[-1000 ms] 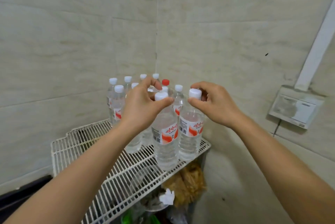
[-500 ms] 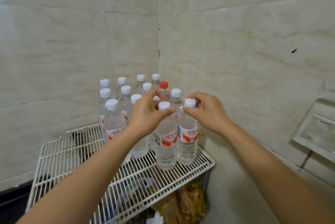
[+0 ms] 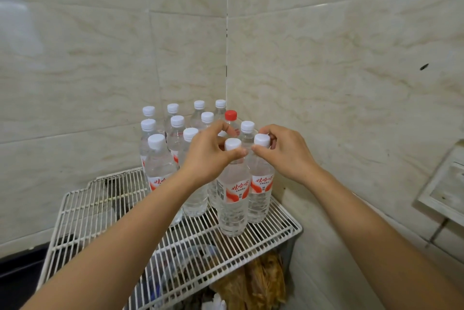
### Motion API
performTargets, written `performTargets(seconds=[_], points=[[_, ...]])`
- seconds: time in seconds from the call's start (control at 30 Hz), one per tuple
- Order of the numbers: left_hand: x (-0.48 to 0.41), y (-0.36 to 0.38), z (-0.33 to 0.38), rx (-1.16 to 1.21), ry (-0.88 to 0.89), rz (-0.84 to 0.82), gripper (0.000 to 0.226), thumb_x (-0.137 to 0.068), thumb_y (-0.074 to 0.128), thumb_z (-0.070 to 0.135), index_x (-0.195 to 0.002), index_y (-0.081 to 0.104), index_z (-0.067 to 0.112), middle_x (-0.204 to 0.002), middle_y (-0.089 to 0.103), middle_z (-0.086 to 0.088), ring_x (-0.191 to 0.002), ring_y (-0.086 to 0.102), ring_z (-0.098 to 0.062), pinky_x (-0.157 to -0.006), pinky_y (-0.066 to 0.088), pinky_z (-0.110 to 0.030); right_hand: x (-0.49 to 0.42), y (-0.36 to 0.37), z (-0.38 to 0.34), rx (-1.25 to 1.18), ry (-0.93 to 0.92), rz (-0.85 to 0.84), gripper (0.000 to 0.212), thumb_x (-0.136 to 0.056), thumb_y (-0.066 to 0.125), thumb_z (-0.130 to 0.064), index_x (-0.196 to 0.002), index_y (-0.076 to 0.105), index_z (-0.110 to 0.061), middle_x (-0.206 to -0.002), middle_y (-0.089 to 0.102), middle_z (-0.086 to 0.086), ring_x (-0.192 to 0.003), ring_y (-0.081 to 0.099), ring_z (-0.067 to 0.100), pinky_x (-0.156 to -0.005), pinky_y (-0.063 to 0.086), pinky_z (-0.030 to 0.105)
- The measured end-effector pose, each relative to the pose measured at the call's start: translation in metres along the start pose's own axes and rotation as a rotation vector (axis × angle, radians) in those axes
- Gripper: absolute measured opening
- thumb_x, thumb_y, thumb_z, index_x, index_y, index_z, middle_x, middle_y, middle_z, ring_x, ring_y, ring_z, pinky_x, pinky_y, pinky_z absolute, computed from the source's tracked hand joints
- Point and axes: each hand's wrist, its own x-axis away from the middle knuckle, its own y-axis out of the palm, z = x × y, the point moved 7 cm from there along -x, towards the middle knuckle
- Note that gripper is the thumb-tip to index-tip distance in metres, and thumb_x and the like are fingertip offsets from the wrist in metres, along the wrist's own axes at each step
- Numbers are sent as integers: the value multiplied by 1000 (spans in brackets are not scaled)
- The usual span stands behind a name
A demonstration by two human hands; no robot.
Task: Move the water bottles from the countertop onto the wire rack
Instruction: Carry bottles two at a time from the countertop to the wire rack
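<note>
A white wire rack (image 3: 105,211) stands in the tiled corner. Several clear water bottles with white caps (image 3: 175,133) are grouped on its back right part; one has a red cap (image 3: 230,115). My left hand (image 3: 211,156) pinches the neck of a front bottle (image 3: 233,199) just under its white cap. My right hand (image 3: 283,151) grips the cap and neck of the bottle beside it (image 3: 261,194). Both bottles stand upright on the rack wires near its right edge. They carry red and white labels.
Tiled walls (image 3: 326,83) close in behind and to the right of the rack. Below the rack lie bags and brownish dried goods (image 3: 261,282). A white box (image 3: 444,191) hangs on the right wall. A dark surface (image 3: 17,269) sits at lower left.
The two bottles in my hands came down and now stand on the rack beside the group. The view shifted right and closer; both hands still hold the bottle necks.
</note>
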Motion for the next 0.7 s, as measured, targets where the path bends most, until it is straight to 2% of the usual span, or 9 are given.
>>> performTargets(seconds=[0.23,0.4,0.57,0.7], points=[[-7,-4,-6,-21,2,48,32,-76,76,16,-95,51,14,-79,73,-2,-68,70,-6,-58,52,-14,-5,1,-1,38,-9,-30,16,-78,67,-31,-90,67,-19,-76,63,-5,-70,56,14,-66,50,38],[-9,0,-7,-29,15,63,32,-76,77,15,-92,49,13,-79,72,-3,-65,67,-5,-55,50,-13,-6,0,1,41,-4,-20,16,-80,67,-30,-92,67,-20,-78,64,-4,-72,57,15,-66,50,38],[-10,0,-7,2,14,54,31,-77,75,13,-95,50,13,-83,72,-5,-69,67,-8,-53,47,-9,-6,3,1,44,-11,-18,18,-81,67,-31,-95,65,-21,-79,63,-6,-73,56,14,-64,47,33],[-12,1,-11,-38,3,44,28,-78,75,19,-98,56,14,-88,72,-4,-70,66,-5,-55,47,-10,-5,4,4,9,-9,-7,21,-82,68,-33,-101,64,-24,-83,62,-10,-70,53,4,-62,45,28]])
